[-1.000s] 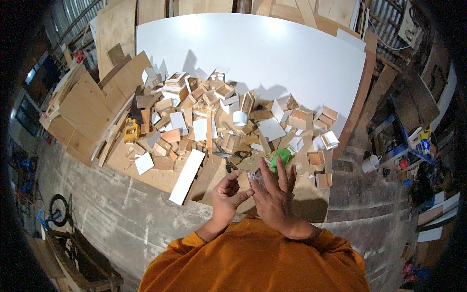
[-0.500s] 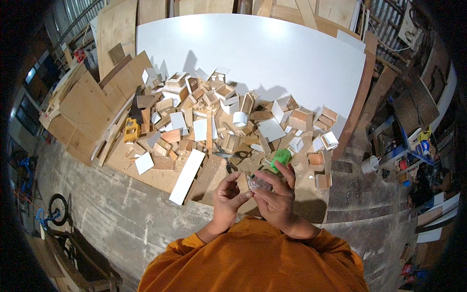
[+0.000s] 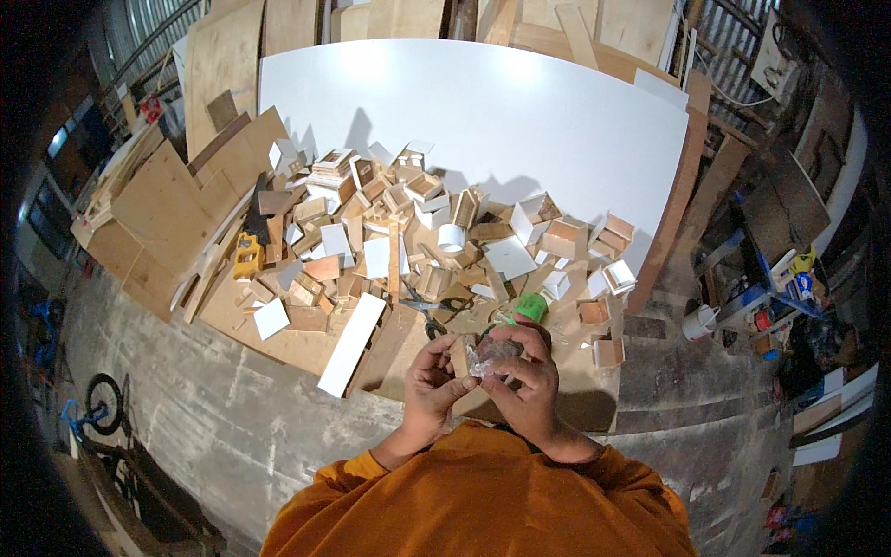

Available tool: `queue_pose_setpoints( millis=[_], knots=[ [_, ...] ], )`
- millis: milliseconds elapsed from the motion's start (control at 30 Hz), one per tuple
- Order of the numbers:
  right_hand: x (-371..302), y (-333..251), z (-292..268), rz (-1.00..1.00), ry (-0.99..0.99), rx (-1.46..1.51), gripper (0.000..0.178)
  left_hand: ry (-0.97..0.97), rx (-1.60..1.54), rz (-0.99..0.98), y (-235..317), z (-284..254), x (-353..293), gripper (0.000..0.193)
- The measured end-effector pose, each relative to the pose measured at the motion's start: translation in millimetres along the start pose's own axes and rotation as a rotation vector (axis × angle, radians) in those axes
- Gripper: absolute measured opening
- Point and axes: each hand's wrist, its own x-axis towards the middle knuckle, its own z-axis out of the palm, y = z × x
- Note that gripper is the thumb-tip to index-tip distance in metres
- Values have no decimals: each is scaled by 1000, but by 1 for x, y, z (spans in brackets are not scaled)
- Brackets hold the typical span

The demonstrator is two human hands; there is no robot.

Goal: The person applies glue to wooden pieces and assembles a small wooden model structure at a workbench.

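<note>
My left hand (image 3: 429, 390) is closed, its thumb and fingers pinching a small tan piece (image 3: 460, 356) that looks like wood. Close beside it, my right hand (image 3: 527, 382) curls around a crumpled clear plastic piece (image 3: 498, 351), which meets the tan piece between both hands. Where one ends and the other starts is hard to make out. Just past my right fingertips lies a bright green object (image 3: 530, 307), partly covered by the hand. Dark-handled scissors (image 3: 433, 325) lie on the board beyond my left hand.
A heap of small wood and white-faced offcuts (image 3: 408, 204) spreads across the bench. A long white strip (image 3: 353, 345) lies at its near edge, and a yellow-handled saw (image 3: 248, 256) at the left. Behind stands a large white panel (image 3: 557, 121). A white bucket (image 3: 699, 321) is on the right.
My right fingers have curled down closer over the clear plastic, from a more raised position. My left hand keeps its pinch. The whole view has shifted slightly.
</note>
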Motion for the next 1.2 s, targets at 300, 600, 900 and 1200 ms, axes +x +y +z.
queue_pose_setpoints(
  millis=[300, 600, 900, 1200],
  knots=[
    [-3, -1, 2, 79, -24, 3, 23, -12, 20, -2, 2, 1, 0, 59],
    [-5, -9, -1, 202, -54, 66, 25, -115, 290, 143, 6, -6, 4, 60],
    [0, -21, -6, 101, -98, -247, 20, -172, 550, 315, 4, -19, 1, 51],
    [1, -34, -5, 12, -158, -395, 20, -274, 652, 384, 12, -12, 2, 51]
  ],
)
